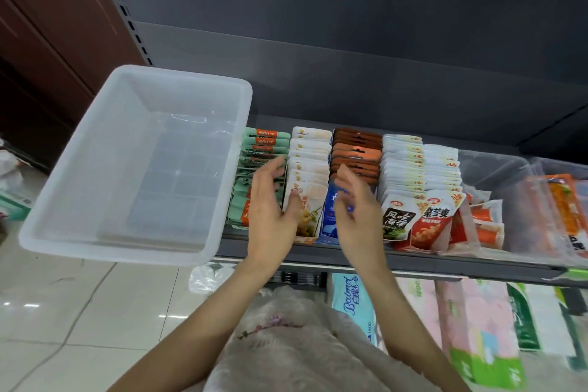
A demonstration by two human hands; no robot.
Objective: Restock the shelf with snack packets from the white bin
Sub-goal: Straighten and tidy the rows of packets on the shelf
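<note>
The white bin [79, 143] sits on the left end of the shelf with nothing inside it. Snack packets stand in rows on the shelf: green ones [264, 143], white ones [310, 149], orange-brown ones [356, 149] with a blue packet [331, 219] in front, and more white ones [404, 162]. My left hand [273, 207] hovers with relaxed fingers between the green and white rows. My right hand [356, 210] hovers over the blue packet, fingers loosely bent, holding nothing.
Clear bags of orange snacks [541, 200] fill the shelf's right part. The dark shelf edge [413, 261] runs across the front. Tissue packs [353, 302] and pink packs [477, 321] lie below. Tiled floor [79, 312] is at the left.
</note>
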